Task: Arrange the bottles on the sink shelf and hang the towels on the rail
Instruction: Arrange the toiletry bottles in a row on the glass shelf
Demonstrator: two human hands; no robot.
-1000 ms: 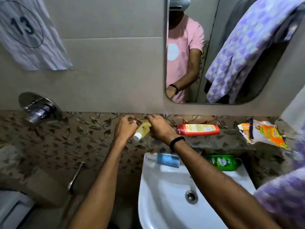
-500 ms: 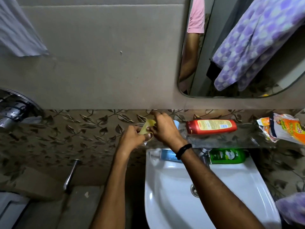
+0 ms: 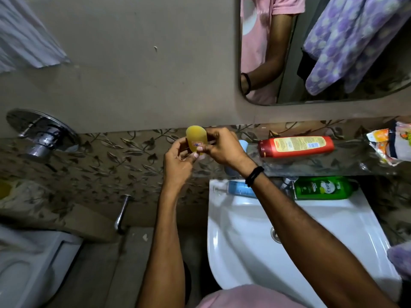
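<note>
The small yellow bottle [image 3: 196, 138] was held on end, left hand [image 3: 178, 162] and right hand [image 3: 223, 148] both pinching its lower part, just left of the glass shelf [image 3: 322, 165]. Bottle-arranging, I'd say; next it needed standing beside the red bottle [image 3: 295, 146].

Your arms: both extended forward, hands meeting. Left hand [image 3: 178, 162]: fingers curled, pinching yellow bottle [image 3: 196, 137]. Right hand [image 3: 223, 147]: apparently pinching it too.

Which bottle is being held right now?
The yellow bottle, held by the left hand and right hand. The red bottle lies on the glass shelf; green bottle and blue bottle lie on the sink.
</note>
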